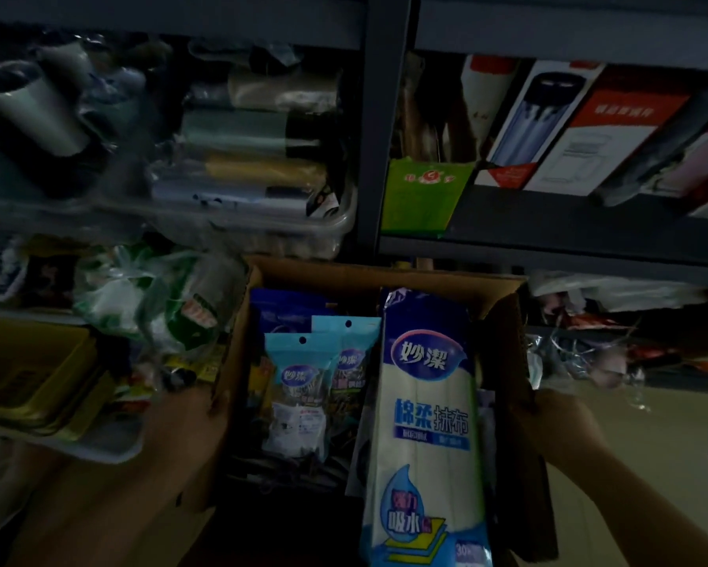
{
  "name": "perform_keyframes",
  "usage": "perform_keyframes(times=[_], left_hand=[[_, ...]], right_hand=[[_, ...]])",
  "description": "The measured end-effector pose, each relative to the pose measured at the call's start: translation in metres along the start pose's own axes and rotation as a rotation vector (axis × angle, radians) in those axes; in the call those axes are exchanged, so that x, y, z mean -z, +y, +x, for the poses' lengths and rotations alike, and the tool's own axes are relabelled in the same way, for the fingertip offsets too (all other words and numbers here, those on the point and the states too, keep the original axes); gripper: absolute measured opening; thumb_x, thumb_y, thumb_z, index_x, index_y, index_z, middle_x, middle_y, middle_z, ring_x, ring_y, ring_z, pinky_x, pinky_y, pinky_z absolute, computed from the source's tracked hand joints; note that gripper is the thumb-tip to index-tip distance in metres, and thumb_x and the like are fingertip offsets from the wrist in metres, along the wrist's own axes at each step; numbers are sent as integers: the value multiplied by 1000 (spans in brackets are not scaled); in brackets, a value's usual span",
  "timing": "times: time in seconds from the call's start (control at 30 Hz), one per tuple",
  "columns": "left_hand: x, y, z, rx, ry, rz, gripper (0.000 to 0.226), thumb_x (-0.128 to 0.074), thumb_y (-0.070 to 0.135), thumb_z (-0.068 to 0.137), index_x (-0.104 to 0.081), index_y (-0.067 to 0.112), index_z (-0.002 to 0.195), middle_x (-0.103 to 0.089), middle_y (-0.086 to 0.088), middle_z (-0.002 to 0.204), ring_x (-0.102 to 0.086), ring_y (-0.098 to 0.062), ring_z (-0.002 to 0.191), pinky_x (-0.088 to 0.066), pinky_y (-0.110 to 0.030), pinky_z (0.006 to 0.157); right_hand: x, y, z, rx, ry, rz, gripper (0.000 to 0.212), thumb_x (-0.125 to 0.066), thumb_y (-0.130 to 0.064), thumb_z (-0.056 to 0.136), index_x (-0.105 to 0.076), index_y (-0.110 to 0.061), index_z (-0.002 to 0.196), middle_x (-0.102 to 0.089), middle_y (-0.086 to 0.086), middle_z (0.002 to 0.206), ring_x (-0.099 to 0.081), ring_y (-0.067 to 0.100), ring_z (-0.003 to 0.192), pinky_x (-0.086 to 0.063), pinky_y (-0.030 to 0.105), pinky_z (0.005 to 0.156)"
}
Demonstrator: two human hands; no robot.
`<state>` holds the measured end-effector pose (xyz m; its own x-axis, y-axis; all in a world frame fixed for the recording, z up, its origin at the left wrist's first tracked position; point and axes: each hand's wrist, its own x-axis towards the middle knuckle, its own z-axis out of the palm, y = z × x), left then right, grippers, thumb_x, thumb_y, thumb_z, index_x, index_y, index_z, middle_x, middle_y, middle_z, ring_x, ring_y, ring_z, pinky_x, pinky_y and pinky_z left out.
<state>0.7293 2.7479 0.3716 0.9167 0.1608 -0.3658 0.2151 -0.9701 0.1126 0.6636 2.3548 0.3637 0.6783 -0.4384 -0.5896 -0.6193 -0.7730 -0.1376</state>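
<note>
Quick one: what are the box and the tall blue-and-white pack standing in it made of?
Box: brown cardboard with a matte surface, judging by its folded flaps and raw edges. Tall pack: probably thin plastic film with a glossy finish; light glints on it and its top seal is crinkled.

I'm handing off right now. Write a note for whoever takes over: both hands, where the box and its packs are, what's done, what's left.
Left hand: grips the left wall of the cardboard box.
Right hand: grips its right wall.
Box: open-topped, apparently carried between both hands, in front of the shelves.
Inside: a tall white-and-blue cloth pack on the right, and two small light-blue packs on the left.
Done: the box is filled.
Left: probably setting it down or shelving the packs. Where they go is not visible.
</note>
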Motion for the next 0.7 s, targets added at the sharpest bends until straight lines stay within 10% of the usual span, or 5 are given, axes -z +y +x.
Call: perform_keyframes(times=[0.37, 0.7], left_hand=[[-13, -30, 20, -133, 46, -53, 38, -53, 26, 94, -63, 6, 64, -44, -2, 49, -42, -18, 47, -29, -30, 47], [-29, -23, 1, -54, 14, -22, 34, -43, 29, 98, -58, 7, 77, -57, -8, 69, -49, -21, 60, -39, -30, 56]], right_hand=[[-12, -10, 2, -33, 93, -44, 39, -42, -35, 100, -66, -6, 88, -59, 11, 76, -58, 27, 72, -42, 27, 61], [-32, -6, -7, -69, 94, -32, 39, -39, -35, 100, -52, -14, 70, -53, 5, 69, -52, 26, 68, -37, 28, 58]])
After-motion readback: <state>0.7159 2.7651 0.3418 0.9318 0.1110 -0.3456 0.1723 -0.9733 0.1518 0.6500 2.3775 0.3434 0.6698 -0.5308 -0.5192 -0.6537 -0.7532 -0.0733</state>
